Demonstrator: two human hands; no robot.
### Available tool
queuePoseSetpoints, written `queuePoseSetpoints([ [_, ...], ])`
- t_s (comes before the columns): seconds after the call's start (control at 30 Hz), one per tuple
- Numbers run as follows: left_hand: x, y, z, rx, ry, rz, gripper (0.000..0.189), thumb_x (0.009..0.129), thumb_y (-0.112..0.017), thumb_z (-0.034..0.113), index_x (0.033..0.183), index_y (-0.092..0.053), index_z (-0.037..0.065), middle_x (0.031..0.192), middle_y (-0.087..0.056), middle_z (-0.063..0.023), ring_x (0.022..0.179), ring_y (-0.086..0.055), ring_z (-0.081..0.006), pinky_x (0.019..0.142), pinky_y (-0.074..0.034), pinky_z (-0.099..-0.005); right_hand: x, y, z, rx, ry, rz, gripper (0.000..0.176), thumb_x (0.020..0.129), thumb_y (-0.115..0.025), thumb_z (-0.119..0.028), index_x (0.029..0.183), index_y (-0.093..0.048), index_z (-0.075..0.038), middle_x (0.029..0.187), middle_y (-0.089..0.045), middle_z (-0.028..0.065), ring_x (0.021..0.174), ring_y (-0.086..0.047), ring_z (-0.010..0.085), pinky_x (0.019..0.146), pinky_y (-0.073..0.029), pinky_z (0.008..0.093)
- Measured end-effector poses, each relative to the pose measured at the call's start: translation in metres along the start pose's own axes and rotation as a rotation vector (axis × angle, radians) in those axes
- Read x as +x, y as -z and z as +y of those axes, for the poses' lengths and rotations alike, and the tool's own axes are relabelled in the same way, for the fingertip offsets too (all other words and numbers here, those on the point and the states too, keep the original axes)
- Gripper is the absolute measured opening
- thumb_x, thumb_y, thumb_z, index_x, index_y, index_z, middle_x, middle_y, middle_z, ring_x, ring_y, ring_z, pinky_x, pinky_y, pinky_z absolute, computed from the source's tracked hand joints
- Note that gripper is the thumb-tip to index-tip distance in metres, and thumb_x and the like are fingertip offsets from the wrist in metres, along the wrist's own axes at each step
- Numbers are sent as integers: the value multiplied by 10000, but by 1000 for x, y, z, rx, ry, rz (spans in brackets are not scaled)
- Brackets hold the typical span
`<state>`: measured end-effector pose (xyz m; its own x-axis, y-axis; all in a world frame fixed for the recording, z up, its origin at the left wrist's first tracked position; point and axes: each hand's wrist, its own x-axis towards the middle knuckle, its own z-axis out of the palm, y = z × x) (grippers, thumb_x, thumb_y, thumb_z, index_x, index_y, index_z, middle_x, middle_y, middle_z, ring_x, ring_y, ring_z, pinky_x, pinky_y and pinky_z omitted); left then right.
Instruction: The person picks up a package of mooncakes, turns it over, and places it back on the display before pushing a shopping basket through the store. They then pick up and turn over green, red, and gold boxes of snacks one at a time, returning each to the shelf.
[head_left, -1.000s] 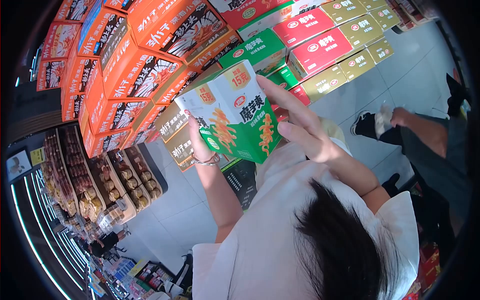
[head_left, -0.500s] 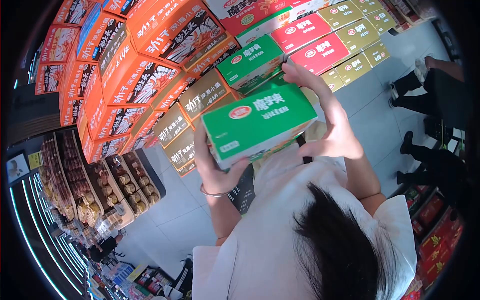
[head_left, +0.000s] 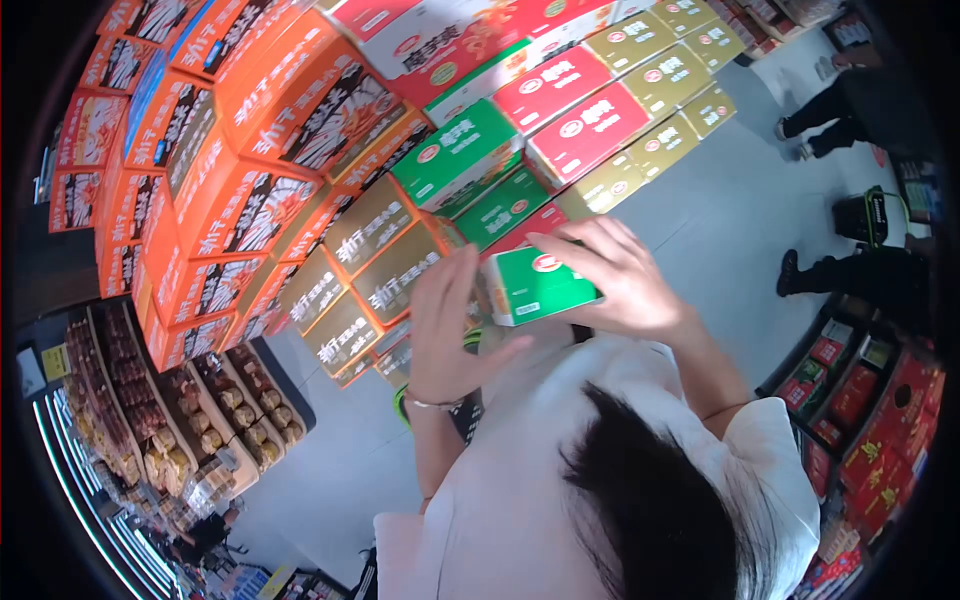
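Note:
My right hand [head_left: 630, 290] is wrapped over the right end of a green snack box [head_left: 535, 292] with white print and a red oval logo. The box is held low, close to my chest. To its left is my left hand [head_left: 445, 325], slightly blurred, fingers stretched out and a bracelet at the wrist; it appears apart from the box. Just beyond the hands, another green box [head_left: 455, 150] sits on the stacked display, beside red boxes [head_left: 590, 130]. Brown-gold boxes with orange edges [head_left: 370, 225] stand behind my left hand.
Orange boxes [head_left: 245, 200] are stacked high at the left. Gold boxes [head_left: 665, 80] line the display's right side. Shelves of packaged food [head_left: 200, 400] stand at lower left, and red packages [head_left: 880, 440] at lower right. People in dark trousers [head_left: 840, 275] are on the tiled floor at right.
The green box has moved lower and turned, from between both hands into my right hand's grip. My left hand has let go of it. The view has shifted slightly.

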<state>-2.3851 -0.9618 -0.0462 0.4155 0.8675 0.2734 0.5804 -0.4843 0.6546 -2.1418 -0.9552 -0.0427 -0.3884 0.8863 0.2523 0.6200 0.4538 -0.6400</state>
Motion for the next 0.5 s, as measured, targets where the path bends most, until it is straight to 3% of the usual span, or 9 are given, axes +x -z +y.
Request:
queuePoseSetpoints([
  [0.13,7,7,-11,169,-12,40,896,673,-848,362,1399,-474,-3,1382,-530,-167,1318,-445,-380,1075,-349,-491,7,-5,5,-118,101,76,627,686,-798,-266,1261,-595,-124,1106,-575,64,1038,-558,234,894,-438,373],
  [0.2,14,9,-19,282,-61,31,866,724,-798,447,1399,-478,9,1410,-515,-150,1352,-410,-379,1107,-313,-518,12,-5,4,-163,96,14,646,704,-782,-244,1302,-570,-119,1152,-567,70,1078,-548,253,931,-443,403],
  [0.3,19,10,-29,392,-97,-20,908,724,-780,474,1424,-439,7,1467,-457,-160,1403,-344,-395,1156,-231,-555,22,-4,-1,-185,125,-34,711,616,-816,-197,1279,-579,-97,1102,-562,79,1052,-543,262,942,-433,397],
  [0.5,19,-4,-35,182,-50,69,903,742,-768,400,1455,-382,4,1502,-405,-182,1423,-306,-413,1162,-215,-562,35,-22,5,-203,173,34,666,576,-811,-166,1207,-620,-70,1053,-573,78,1046,-545,260,935,-438,382],
])
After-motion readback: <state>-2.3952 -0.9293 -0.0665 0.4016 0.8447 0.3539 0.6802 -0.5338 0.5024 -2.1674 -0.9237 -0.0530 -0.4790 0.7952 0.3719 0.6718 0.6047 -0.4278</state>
